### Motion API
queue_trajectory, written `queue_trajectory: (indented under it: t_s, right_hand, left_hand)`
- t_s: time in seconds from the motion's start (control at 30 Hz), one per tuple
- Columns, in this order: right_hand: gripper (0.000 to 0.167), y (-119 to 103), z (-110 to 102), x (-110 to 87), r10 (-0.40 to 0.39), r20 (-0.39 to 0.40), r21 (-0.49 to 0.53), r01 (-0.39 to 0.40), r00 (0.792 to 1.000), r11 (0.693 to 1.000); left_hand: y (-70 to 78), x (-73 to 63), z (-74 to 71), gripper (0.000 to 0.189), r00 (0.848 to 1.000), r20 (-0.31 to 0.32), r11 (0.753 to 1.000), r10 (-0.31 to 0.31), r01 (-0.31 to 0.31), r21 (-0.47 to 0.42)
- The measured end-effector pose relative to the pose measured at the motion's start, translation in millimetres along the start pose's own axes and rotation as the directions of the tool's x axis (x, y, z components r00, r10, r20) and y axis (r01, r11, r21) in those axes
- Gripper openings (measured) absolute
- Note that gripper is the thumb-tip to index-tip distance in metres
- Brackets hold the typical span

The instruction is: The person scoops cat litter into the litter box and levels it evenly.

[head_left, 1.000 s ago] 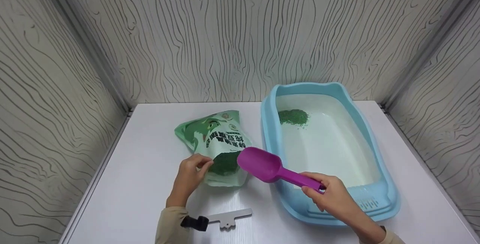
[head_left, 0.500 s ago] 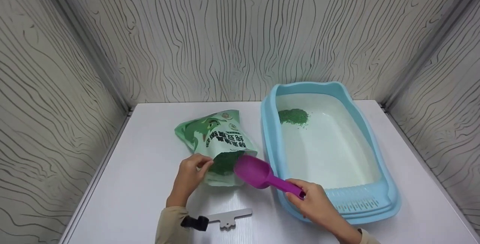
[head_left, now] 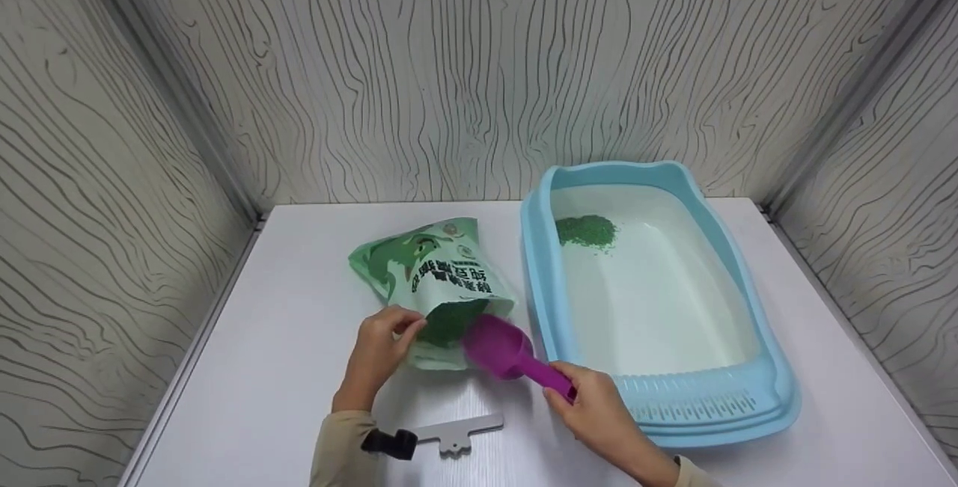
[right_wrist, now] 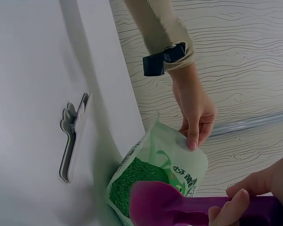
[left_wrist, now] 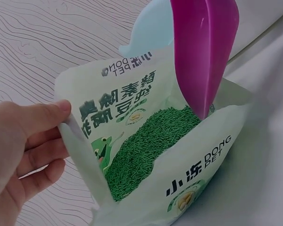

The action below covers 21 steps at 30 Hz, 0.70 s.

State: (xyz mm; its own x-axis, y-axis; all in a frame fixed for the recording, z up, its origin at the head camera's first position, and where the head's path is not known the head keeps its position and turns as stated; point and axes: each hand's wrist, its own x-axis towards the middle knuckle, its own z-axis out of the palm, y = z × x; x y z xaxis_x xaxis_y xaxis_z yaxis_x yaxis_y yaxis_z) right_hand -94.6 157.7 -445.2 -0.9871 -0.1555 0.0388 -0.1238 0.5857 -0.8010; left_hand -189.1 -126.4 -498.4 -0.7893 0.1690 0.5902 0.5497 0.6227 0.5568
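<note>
A green cat litter bag (head_left: 441,270) lies on the table with its mouth toward me, and green pellets (left_wrist: 151,146) show inside. My left hand (head_left: 384,348) pinches the edge of the bag's mouth between thumb and fingers. With my right hand (head_left: 597,408) I grip the handle of a purple scoop (head_left: 498,346). The scoop's tip reaches into the bag's opening, close to the pellets; whether it touches them I cannot tell. In the right wrist view the scoop (right_wrist: 155,202) covers part of the pellets.
Right of the bag stands a light blue litter box (head_left: 542,262) with a small heap of green pellets (head_left: 587,230) at its far left corner. A grey-white bag clip (head_left: 456,433) lies near the table's front. Patterned walls (head_left: 449,75) enclose the table's back and sides.
My right hand has moved left and toward me, bringing the scoop from above the bag's edge down into its opening. The left hand stays on the bag's rim.
</note>
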Motion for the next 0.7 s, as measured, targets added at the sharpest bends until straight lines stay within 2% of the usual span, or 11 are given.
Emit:
queue_trajectory:
  t_s: [0.2,0.37,0.53,0.7]
  right_hand:
    - [0.010,-1,13,2.0,-0.059,-0.052,-0.112,0.053,0.997,0.992]
    - [0.006,-2,21,1.2,-0.094,-0.103,-0.266,0.064,0.990,0.962]
    - [0.009,-7,27,1.6,-0.124,-0.137,-0.426,0.054,0.983,0.903]
    - [0.015,-14,32,3.7,-0.176,-0.155,-0.559,0.060,0.972,0.827]
  left_hand:
    - [0.4,-0.2,-0.1,0.005,1.000,0.013,1.000,-0.018,0.018,0.004]
    - [1.0,-0.3,-0.9,0.006,0.999,0.028,0.999,-0.036,0.036,-0.001]
    - [1.8,-0.2,-1.8,0.006,0.998,0.042,0.999,-0.049,0.049,0.007]
    - [2.2,-0.1,-2.2,0.005,0.997,0.050,0.998,-0.060,0.059,0.023]
